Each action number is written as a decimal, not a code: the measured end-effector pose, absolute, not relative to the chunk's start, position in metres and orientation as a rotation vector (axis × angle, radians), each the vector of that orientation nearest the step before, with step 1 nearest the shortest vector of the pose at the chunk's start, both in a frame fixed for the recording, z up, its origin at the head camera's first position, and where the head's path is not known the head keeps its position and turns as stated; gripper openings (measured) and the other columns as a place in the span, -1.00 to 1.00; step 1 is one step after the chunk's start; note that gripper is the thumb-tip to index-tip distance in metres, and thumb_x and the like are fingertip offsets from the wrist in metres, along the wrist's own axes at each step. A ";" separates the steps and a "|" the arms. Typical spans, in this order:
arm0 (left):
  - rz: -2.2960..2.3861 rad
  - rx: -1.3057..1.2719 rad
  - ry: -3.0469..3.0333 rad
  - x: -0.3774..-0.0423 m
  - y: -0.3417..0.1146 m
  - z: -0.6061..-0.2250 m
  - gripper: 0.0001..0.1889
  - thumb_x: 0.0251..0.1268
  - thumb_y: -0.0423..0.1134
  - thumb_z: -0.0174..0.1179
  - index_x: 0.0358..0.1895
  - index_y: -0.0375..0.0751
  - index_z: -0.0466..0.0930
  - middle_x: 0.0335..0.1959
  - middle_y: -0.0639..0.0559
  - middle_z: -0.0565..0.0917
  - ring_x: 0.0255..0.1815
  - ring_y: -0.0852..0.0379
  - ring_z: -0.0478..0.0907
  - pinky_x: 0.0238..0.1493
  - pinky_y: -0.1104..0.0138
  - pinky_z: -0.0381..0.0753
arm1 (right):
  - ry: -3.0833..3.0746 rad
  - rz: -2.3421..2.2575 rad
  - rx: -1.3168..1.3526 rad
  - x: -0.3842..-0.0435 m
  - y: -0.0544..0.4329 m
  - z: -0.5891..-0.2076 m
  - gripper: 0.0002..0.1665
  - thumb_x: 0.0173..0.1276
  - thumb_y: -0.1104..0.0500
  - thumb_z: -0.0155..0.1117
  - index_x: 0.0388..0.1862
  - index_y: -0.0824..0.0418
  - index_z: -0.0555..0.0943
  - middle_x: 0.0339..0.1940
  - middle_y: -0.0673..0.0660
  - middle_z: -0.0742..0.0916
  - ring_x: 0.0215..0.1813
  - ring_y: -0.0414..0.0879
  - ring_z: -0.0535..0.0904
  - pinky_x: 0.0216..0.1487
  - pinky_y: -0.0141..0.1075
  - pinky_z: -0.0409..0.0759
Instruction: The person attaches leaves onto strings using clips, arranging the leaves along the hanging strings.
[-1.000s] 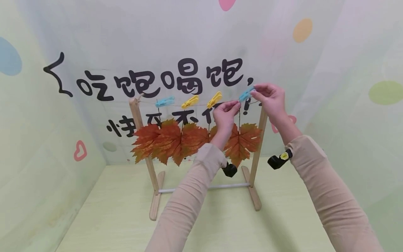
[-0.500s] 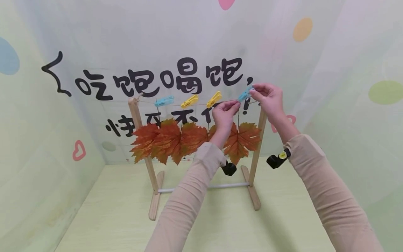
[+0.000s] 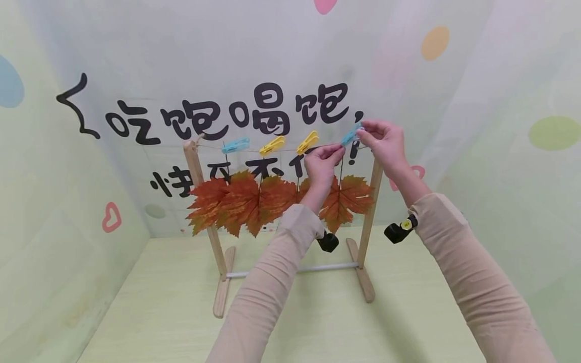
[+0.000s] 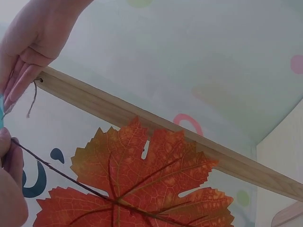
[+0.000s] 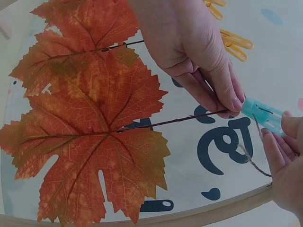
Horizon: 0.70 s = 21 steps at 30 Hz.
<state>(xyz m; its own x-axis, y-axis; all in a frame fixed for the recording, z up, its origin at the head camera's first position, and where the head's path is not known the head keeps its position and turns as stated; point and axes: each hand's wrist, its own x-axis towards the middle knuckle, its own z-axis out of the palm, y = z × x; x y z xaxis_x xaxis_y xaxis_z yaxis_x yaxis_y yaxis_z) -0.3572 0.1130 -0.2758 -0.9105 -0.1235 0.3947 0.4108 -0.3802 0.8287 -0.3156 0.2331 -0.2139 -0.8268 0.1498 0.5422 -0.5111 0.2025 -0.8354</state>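
My right hand [image 3: 388, 148] pinches a blue clothespin [image 3: 351, 135] by its handle end, at the right part of a string. Just below the clothespin's tip, my left hand [image 3: 320, 166] pinches the dark stem [image 5: 175, 121] of an orange-red artificial maple leaf [image 5: 94, 127]. That leaf hangs beneath the fingers, by the right post. In the right wrist view the stem's end meets the clothespin's tip; whether it is clamped I cannot tell. Along the string to the left sit another blue clothespin [image 3: 236, 145] and two yellow ones, with more leaves [image 3: 242, 201] hanging below.
The string runs between the wooden posts [image 3: 369, 217] of a stand with flat feet [image 3: 360, 285] and a white crossbar [image 3: 329, 267]. It stands on a pale green tabletop [image 3: 159, 302]. Behind is a printed backdrop with black characters [image 3: 271, 108].
Both hands keep their holds at nearly the same spot. The head view shifts slightly, and the right-hand leaf swings a little to the left.
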 end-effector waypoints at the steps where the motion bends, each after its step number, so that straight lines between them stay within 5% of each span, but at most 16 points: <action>1: -2.333 -0.386 -1.523 -0.357 0.113 -0.276 -0.81 -0.05 -0.42 0.33 -0.30 -0.42 0.66 -0.39 -0.14 0.70 -0.46 0.25 0.62 -0.30 0.37 0.62 | -1.967 1.677 0.332 -0.316 0.233 -0.214 -0.61 0.18 0.31 0.26 -0.03 0.50 0.52 -0.40 -0.06 0.68 -0.34 -0.29 0.61 -0.31 -0.55 0.55; 21: -2.294 -0.387 -1.623 -0.344 0.103 -0.277 -0.80 -0.03 -0.40 0.32 -0.28 -0.42 0.65 -0.35 -0.13 0.70 -0.35 0.16 0.64 -0.22 0.38 0.60 | -1.979 1.648 0.320 -0.314 0.235 -0.218 -0.52 0.15 0.27 0.30 0.06 0.40 0.50 -0.10 0.13 0.68 -0.21 -0.33 0.62 -0.21 -0.51 0.56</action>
<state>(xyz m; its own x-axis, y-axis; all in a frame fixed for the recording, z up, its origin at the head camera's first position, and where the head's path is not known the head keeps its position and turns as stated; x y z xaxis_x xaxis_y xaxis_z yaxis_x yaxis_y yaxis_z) -0.3441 0.1026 -0.2770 -0.9176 -0.0898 0.3873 0.3951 -0.3143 0.8632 -0.3142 0.2355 -0.2176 -0.8260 0.1554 0.5418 -0.5046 0.2243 -0.8337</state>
